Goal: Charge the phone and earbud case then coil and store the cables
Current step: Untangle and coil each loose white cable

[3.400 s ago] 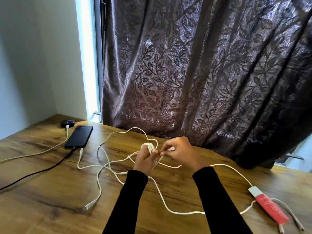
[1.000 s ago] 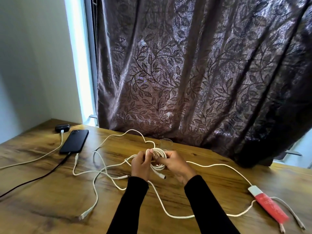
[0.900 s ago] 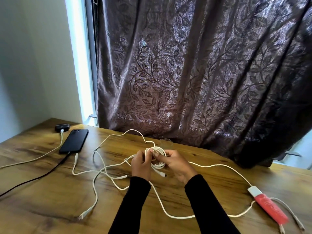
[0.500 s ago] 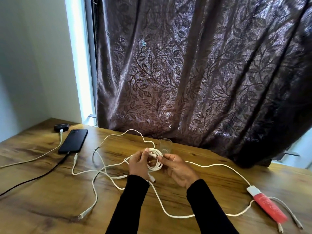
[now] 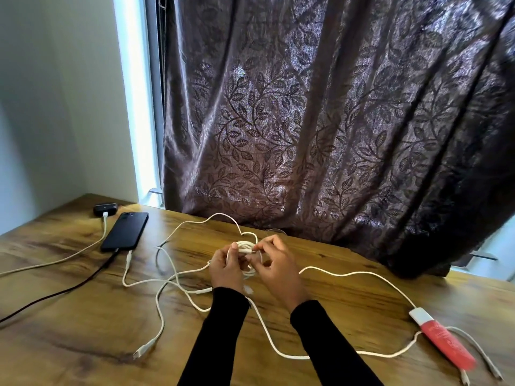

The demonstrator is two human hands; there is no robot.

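Already the phone (image 5: 124, 231) and the earbud case (image 5: 105, 209) just beyond its far end lie plugged into cables at the far left of the bench (image 5: 69, 330), so charging looks done. Well to the phone's right the left hand (image 5: 227, 267) grips a small coil (image 5: 246, 259) of white cable while the right hand (image 5: 277, 267) pinches its plug end (image 5: 245, 249) against the loops. More loose cables (image 5: 164, 285) between coil and phone and the red-and-white charger (image 5: 443, 339) remain unstored; its writing is too blurred to read.
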